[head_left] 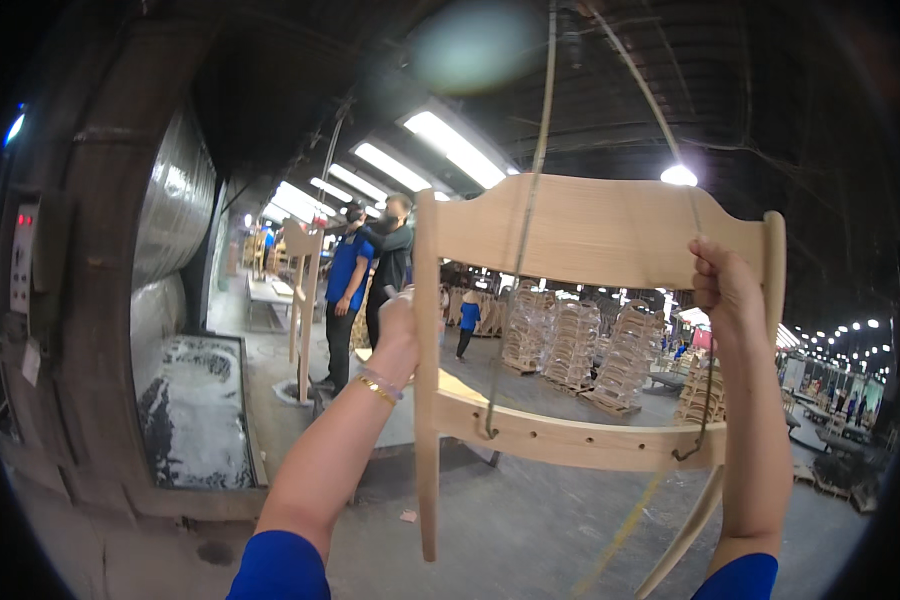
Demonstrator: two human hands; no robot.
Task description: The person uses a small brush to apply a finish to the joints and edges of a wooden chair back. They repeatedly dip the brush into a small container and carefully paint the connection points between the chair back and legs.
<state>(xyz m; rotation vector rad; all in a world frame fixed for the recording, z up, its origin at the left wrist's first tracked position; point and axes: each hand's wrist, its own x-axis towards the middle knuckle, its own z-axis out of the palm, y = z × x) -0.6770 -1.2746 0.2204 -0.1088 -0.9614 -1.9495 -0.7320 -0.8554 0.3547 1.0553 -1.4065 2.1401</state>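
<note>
A pale wooden chair frame (580,232) hangs upright in front of me, with a broad curved backrest, two side posts and a lower rail with several holes. Two cords hang from above, and the hooks at their ends catch the lower rail. My left hand (398,328), with bracelets at its wrist, is closed at the left post, its fingertips partly hidden by the wood. In front of the backrest's right end, my right hand (722,285) is closed around the right cord (638,75). The left cord (538,150) runs down past the backrest, apart from both hands.
A booth opening with a wet, foamy basin (200,410) stands at left, beside a control box (24,258). Two people (350,275) stand near another hanging wooden frame (303,290). Behind are stacked chair parts (625,350) and a distant person in blue (468,318).
</note>
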